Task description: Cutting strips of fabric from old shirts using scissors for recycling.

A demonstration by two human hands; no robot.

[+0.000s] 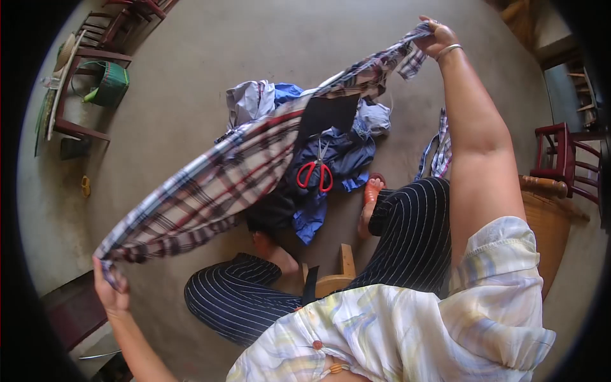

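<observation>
A long piece of plaid cloth [216, 172], beige with dark and red lines, stretches diagonally between my two hands. My left hand [111, 286], low at the left, is closed on one end of it. Raised at the upper right, my right hand [436, 39] grips the other end, and a short strip dangles below the fingers. Under the cloth's middle lies a heap of dark blue and black cloth [337, 153] on the floor, partly hidden. Scissors [317, 172] with red handles rest on that heap, their blades pointing away from me.
Pale grey cloth [250, 102] lies at the heap's far left, and a plaid piece [440, 149] near my right knee. A wooden stool [337, 274] is between my legs. A green basket [111, 83] and a red wooden chair [563, 159] stand at the sides.
</observation>
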